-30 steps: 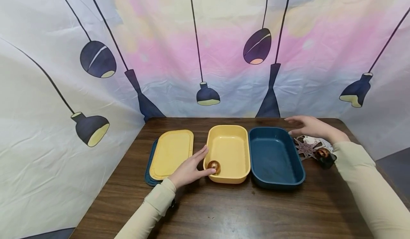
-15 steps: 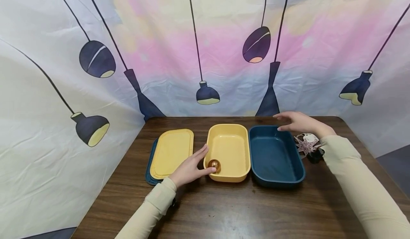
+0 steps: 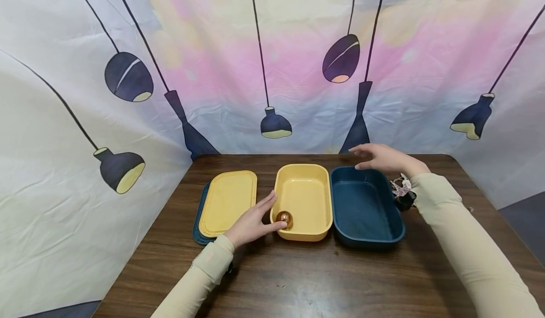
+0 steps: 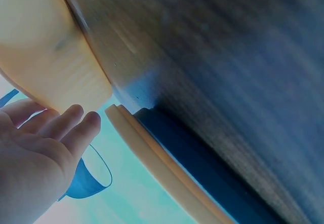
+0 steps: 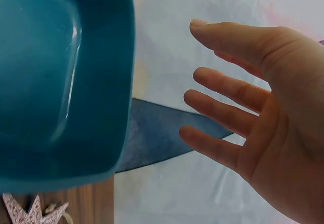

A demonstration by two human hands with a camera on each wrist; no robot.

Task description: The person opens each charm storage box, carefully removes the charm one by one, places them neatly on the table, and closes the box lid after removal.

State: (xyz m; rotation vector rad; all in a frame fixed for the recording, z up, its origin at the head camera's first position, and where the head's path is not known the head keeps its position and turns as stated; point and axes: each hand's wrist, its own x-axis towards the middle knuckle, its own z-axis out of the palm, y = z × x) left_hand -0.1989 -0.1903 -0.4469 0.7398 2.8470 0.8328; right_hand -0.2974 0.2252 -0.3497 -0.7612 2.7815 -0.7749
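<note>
My left hand (image 3: 251, 225) rests at the near left corner of a yellow plastic container (image 3: 304, 199), fingers along its outer left side and thumb over the rim. Inside that corner lies a shiny gold ball ornament (image 3: 284, 218), partly behind the thumb. In the left wrist view the fingertips (image 4: 76, 111) overlap the container's wall. My right hand (image 3: 383, 158) hovers over the far right part of a dark blue container (image 3: 366, 209), thumb and fingers spread apart. Nothing shows between them in the right wrist view, where the blue wall (image 5: 101, 82) is beside the fingertips.
Left of the yellow container a yellow lid (image 3: 230, 202) lies on a blue lid (image 3: 199, 228). A glittery pink star ornament (image 3: 400, 190) lies right of the blue container, partly hidden by the right wrist. A patterned cloth (image 3: 230, 128) hangs behind the wooden table (image 3: 298, 280).
My right hand has moved left, from beside the star ornament to above the far edge of the blue container. The left hand, gold ball and both containers keep their places.
</note>
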